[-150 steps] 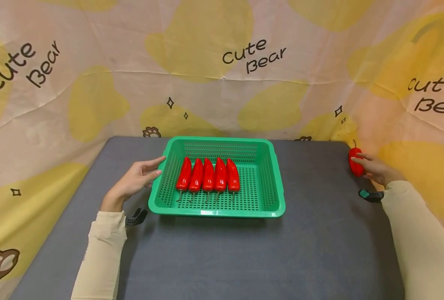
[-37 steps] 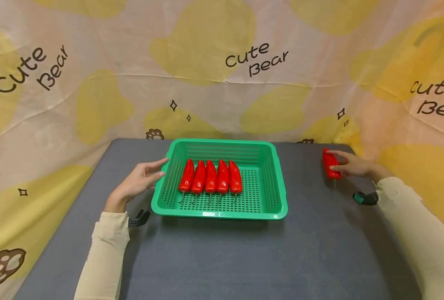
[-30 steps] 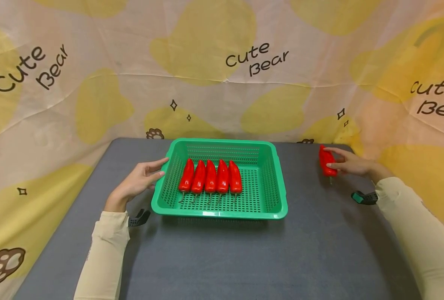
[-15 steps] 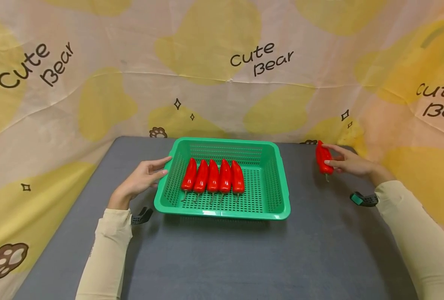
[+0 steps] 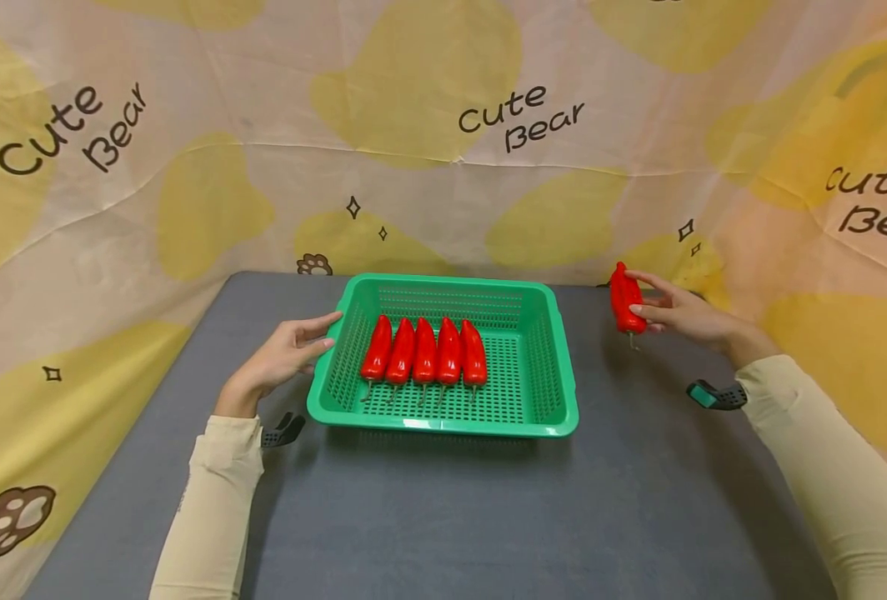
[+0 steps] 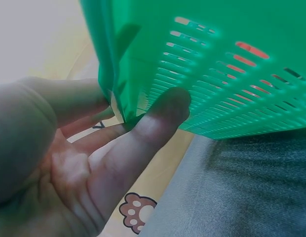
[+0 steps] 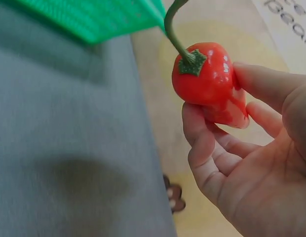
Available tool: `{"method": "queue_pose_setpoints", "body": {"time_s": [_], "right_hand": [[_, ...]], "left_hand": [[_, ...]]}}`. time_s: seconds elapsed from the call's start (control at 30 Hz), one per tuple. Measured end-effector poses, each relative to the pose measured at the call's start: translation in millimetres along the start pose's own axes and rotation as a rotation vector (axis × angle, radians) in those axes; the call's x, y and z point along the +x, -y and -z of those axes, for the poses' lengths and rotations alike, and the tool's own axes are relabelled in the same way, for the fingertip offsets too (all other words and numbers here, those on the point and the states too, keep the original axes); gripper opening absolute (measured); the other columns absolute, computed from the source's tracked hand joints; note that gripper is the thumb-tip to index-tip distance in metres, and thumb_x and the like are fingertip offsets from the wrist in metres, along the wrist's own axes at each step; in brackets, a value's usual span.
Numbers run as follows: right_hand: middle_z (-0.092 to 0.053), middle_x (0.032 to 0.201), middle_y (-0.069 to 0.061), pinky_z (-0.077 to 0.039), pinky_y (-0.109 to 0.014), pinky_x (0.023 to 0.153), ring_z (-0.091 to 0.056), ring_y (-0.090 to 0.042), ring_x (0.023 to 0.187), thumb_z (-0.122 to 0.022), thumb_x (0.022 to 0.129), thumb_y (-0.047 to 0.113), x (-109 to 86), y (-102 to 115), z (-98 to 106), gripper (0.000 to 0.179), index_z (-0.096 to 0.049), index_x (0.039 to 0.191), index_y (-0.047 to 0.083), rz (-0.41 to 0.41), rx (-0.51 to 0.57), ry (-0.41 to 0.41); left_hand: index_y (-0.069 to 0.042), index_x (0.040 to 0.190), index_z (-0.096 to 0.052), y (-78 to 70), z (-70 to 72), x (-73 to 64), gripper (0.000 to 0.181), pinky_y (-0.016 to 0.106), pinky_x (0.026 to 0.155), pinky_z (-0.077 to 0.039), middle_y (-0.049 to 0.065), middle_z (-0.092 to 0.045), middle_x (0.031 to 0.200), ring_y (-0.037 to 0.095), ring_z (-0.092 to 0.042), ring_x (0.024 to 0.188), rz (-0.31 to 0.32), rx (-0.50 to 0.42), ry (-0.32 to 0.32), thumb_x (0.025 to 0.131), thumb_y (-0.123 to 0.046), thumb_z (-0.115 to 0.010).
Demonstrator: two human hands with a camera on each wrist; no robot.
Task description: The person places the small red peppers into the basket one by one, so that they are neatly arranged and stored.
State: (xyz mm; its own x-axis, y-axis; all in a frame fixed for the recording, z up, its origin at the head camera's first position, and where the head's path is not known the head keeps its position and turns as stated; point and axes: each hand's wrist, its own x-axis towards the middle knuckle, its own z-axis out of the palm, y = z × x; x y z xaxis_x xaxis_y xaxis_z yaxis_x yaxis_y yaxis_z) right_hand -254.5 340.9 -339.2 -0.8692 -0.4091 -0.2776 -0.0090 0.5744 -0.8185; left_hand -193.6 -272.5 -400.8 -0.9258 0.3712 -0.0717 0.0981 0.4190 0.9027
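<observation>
A green plastic basket with perforated walls stands on the dark grey table. My left hand holds its left side by the rim; in the left wrist view a finger lies against the slotted wall. Inside, several red peppers lie side by side in a row, stems toward me, filling the left and middle. To the right of the basket, my right hand pinches another red pepper between thumb and fingers, raised above the table. Its green stem points toward me.
The right part of the basket's floor is bare. Patterned cloth hangs behind and along both sides of the table. Each wrist wears a dark strap, such as the right one.
From the far right corner, my right hand has brought its pepper leftward toward the basket, turned stem toward me and recently raised. My left hand and the peppers in the basket stay put.
</observation>
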Motion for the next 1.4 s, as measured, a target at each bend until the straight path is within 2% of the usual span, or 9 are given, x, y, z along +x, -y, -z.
{"method": "queue_pose_setpoints", "body": {"time_s": [0.23, 0.47, 0.67, 0.83, 0.93, 1.0, 1.1, 1.23, 1.4], "right_hand": [[-0.033, 0.151, -0.014, -0.055, -0.018, 0.087, -0.059, -0.001, 0.109, -0.047, 0.108, 0.022, 3.0, 23, -10, 0.071, -0.005, 0.165, 0.023, 0.047, 0.149, 0.026], [-0.046, 0.138, 0.001, -0.054, -0.019, 0.088, -0.061, -0.003, 0.109, -0.049, 0.107, 0.02, 5.2, 47, -27, 0.07, -0.008, 0.164, 0.022, 0.112, 0.211, 0.052], [-0.038, 0.151, -0.016, -0.054, -0.02, 0.09, -0.062, -0.005, 0.111, -0.048, 0.108, 0.019, 14.1, 59, -41, 0.069, -0.007, 0.164, 0.021, 0.132, 0.241, 0.097], [-0.027, 0.159, -0.025, -0.055, -0.023, 0.092, -0.062, -0.006, 0.113, -0.047, 0.108, 0.018, 23.4, 63, -57, 0.07, -0.006, 0.164, 0.022, 0.127, 0.268, 0.138], [-0.026, 0.16, -0.026, -0.055, -0.024, 0.092, -0.062, -0.008, 0.114, -0.049, 0.108, 0.018, 28.3, 68, -67, 0.071, -0.006, 0.164, 0.022, 0.127, 0.265, 0.157], [-0.027, 0.16, -0.026, -0.056, -0.024, 0.092, -0.062, -0.01, 0.114, -0.05, 0.107, 0.017, 31.4, 71, -73, 0.072, -0.007, 0.164, 0.023, 0.125, 0.263, 0.164], [-0.03, 0.159, -0.026, -0.056, -0.026, 0.091, -0.064, -0.012, 0.11, -0.052, 0.106, 0.016, 35.9, 76, -83, 0.073, -0.008, 0.164, 0.023, 0.113, 0.257, 0.171], [-0.034, 0.156, -0.025, -0.056, -0.033, 0.094, -0.065, -0.016, 0.108, -0.053, 0.106, 0.017, 43.9, 80, -98, 0.072, -0.011, 0.164, 0.024, 0.087, 0.239, 0.195], [-0.039, 0.153, -0.021, -0.05, -0.048, 0.103, -0.064, -0.019, 0.11, -0.056, 0.105, 0.019, 52.1, 84, -114, 0.071, -0.016, 0.163, 0.029, 0.059, 0.177, 0.198]], "left_hand": [[-0.01, 0.158, -0.036, -1.5, -0.2, 1.6, 0.057, 0.03, 0.056, -0.049, 0.014, -0.033, 0.165, 0.008, -0.032, 0.049, 0.012, 0.003, -0.006, 0.105, -0.02, -0.056], [-0.009, 0.158, -0.035, -5.6, 2.0, -0.1, 0.058, 0.033, 0.062, -0.056, 0.013, -0.032, 0.165, 0.004, -0.056, 0.068, 0.004, 0.011, 0.0, 0.105, -0.02, -0.056], [-0.008, 0.158, -0.035, -6.7, 2.4, 1.4, 0.057, 0.028, 0.057, -0.046, 0.013, -0.031, 0.166, 0.007, -0.029, 0.05, -0.003, -0.026, 0.008, 0.106, -0.019, -0.055], [-0.008, 0.158, -0.034, -5.2, 1.4, 1.0, 0.058, 0.03, 0.06, -0.051, 0.012, -0.029, 0.167, 0.011, -0.036, 0.051, 0.008, -0.021, 0.019, 0.106, -0.02, -0.055], [-0.007, 0.158, -0.034, -4.0, 1.2, 0.7, 0.058, 0.03, 0.062, -0.055, 0.015, -0.029, 0.166, 0.009, -0.046, 0.054, 0.006, -0.016, 0.015, 0.106, -0.02, -0.055], [-0.007, 0.158, -0.035, -3.8, 1.0, 0.7, 0.058, 0.029, 0.061, -0.054, 0.015, -0.03, 0.166, 0.007, -0.044, 0.053, 0.004, -0.008, 0.008, 0.106, -0.02, -0.055], [-0.007, 0.158, -0.035, -3.6, 0.8, 0.2, 0.058, 0.029, 0.064, -0.057, 0.014, -0.03, 0.166, 0.001, -0.056, 0.065, 0.0, -0.005, 0.005, 0.105, -0.021, -0.056], [-0.007, 0.158, -0.034, -3.4, 1.0, -1.5, 0.059, 0.031, 0.07, -0.06, 0.015, -0.029, 0.166, -0.003, -0.065, 0.098, 0.005, -0.004, 0.012, 0.105, -0.02, -0.056], [-0.008, 0.159, -0.033, -4.5, 1.6, -1.2, 0.059, 0.033, 0.071, -0.061, 0.016, -0.028, 0.166, 0.003, -0.067, 0.105, 0.002, -0.007, 0.016, 0.106, -0.02, -0.056]]}}
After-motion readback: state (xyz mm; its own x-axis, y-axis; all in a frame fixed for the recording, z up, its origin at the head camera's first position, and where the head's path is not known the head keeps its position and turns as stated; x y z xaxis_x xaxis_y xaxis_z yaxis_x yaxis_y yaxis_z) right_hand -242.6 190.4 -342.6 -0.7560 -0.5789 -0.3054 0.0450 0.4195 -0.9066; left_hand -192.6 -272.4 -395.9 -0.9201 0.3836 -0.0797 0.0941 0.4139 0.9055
